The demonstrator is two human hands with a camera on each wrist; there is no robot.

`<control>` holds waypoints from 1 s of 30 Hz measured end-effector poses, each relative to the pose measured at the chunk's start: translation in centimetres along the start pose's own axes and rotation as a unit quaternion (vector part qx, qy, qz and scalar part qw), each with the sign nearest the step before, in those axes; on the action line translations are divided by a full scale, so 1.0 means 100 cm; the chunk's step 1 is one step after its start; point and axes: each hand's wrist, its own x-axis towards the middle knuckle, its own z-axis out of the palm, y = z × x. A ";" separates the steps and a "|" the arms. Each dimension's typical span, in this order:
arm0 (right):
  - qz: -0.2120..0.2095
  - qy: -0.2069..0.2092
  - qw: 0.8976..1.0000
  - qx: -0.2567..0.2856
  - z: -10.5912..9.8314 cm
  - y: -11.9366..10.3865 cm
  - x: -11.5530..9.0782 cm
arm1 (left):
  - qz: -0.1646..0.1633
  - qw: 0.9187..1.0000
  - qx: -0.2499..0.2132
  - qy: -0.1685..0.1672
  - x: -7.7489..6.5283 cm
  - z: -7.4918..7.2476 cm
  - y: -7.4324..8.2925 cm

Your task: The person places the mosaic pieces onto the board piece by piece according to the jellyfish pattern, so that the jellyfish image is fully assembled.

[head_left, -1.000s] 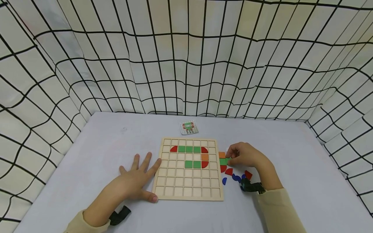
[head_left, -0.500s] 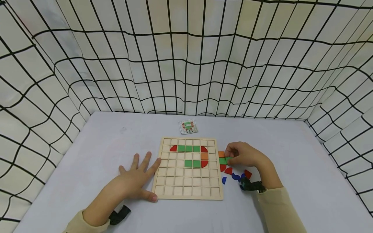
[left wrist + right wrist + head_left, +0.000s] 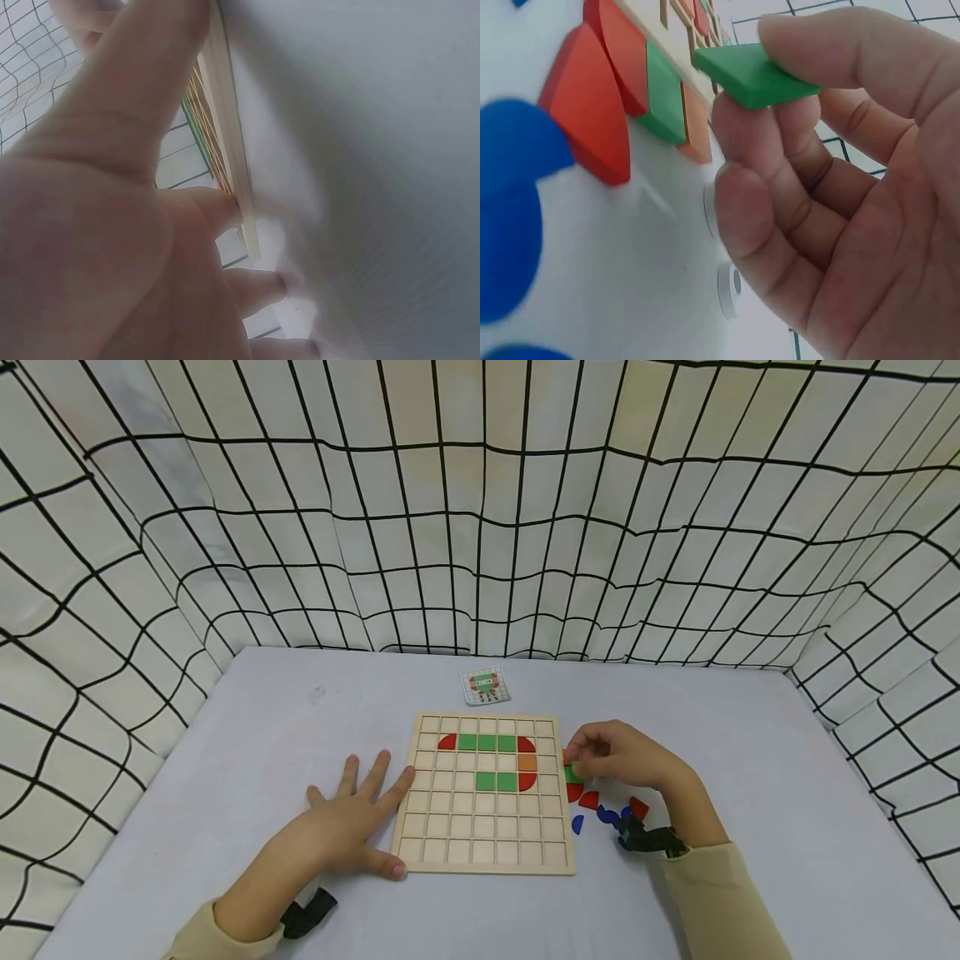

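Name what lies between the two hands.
In the head view, the wooden board, with tiles set in it, plus loose pieces along its right edge.

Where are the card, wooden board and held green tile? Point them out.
Card (image 3: 486,687), head view: printed face
Wooden board (image 3: 483,829), head view: bare square
Held green tile (image 3: 751,70), right wrist view: broad face

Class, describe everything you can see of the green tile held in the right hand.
The green tile is flat, with straight edges, pointed corners and visible thickness. It looks smooth, solid and evenly coloured; whether it is wood or plastic, I cannot tell. The fingers of the right hand pinch it and hide part of its outline. It appears raised off the white table, near the right edge of the gridded board.
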 end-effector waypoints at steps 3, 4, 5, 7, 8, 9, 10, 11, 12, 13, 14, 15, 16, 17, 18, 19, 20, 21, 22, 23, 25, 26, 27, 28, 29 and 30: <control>-0.018 -0.008 1.000 0.011 0.003 -0.001 0.002 | -0.001 1.000 0.001 -0.001 0.000 0.000 0.000; -0.019 -0.010 1.000 0.013 0.004 -0.002 0.003 | -0.002 1.000 0.002 -0.002 0.000 0.000 0.000; -0.024 -0.015 0.999 0.015 0.005 -0.002 0.004 | -0.002 1.000 0.001 -0.002 0.000 0.000 0.000; -0.030 -0.019 0.999 0.017 0.007 -0.003 0.006 | -0.003 1.000 0.000 -0.002 0.000 0.000 0.000; -0.032 -0.020 0.999 0.018 0.009 -0.004 0.006 | -0.003 1.000 -0.001 -0.002 0.000 0.000 0.000; -0.033 -0.019 0.999 0.018 0.010 -0.005 0.007 | -0.001 1.000 -0.002 0.000 0.000 0.000 0.000; -0.034 -0.016 0.999 0.020 0.011 -0.006 0.008 | 0.000 1.000 -0.002 0.001 0.000 0.000 0.000; -0.035 -0.013 0.999 0.022 0.012 -0.008 0.009 | 0.001 1.000 -0.003 0.002 0.000 0.000 0.000; -0.036 -0.009 0.999 0.025 0.014 -0.009 0.009 | 0.001 1.000 -0.002 0.002 0.000 0.000 0.000; -0.037 -0.006 0.999 0.029 0.015 -0.010 0.010 | 0.001 1.000 -0.001 0.002 -0.001 -0.001 0.000; -0.039 -0.005 0.999 0.036 0.016 -0.011 0.011 | 0.001 1.000 0.001 0.002 -0.001 -0.001 0.000; -0.042 -0.006 0.998 0.041 0.018 -0.012 0.011 | 0.000 1.000 0.001 0.001 -0.001 -0.001 0.000; -0.044 -0.007 0.998 0.048 0.020 -0.013 0.012 | -0.001 1.000 0.002 0.000 -0.001 -0.001 -0.001; -0.047 -0.009 0.997 0.054 0.022 -0.014 0.013 | -0.001 1.000 0.002 0.001 -0.001 0.000 -0.001; -0.051 -0.011 0.997 0.062 0.023 -0.015 0.014 | 0.000 1.000 0.002 0.001 -0.002 -0.001 -0.001; -0.054 -0.010 0.996 0.066 0.025 -0.017 0.016 | 0.000 1.000 0.002 0.002 -0.002 0.000 -0.001; -0.057 -0.009 0.996 0.070 0.027 -0.018 0.017 | 0.001 1.000 0.001 0.002 -0.002 0.000 -0.001; -0.056 -0.004 0.996 0.072 0.029 -0.019 0.018 | 0.002 1.000 0.000 0.003 -0.002 0.000 -0.001; -0.056 0.002 0.996 0.074 0.031 -0.021 0.019 | 0.002 1.000 -0.001 0.002 -0.002 0.000 -0.001; -0.057 0.008 0.996 0.075 0.033 -0.022 0.021 | 0.003 1.000 -0.001 0.003 -0.002 0.000 -0.001; -0.060 0.018 0.995 0.076 0.037 -0.025 0.024 | 0.000 1.000 0.001 0.001 -0.002 0.000 -0.001; -0.064 0.021 0.995 0.078 0.039 -0.026 0.026 | -0.001 1.000 0.002 0.001 -0.002 0.000 -0.002; -0.065 0.024 0.994 0.079 0.041 -0.027 0.027 | -0.001 1.000 0.003 0.000 -0.002 0.000 -0.002; -0.068 0.024 0.994 0.080 0.043 -0.028 0.029 | -0.002 1.000 0.004 0.000 -0.002 0.000 -0.002; -0.071 0.024 0.994 0.083 0.044 -0.029 0.030 | -0.001 1.000 0.005 0.000 -0.002 -0.001 -0.002; -0.072 0.024 0.994 0.085 0.046 -0.031 0.032 | -0.002 1.000 0.005 -0.001 -0.001 -0.001 -0.002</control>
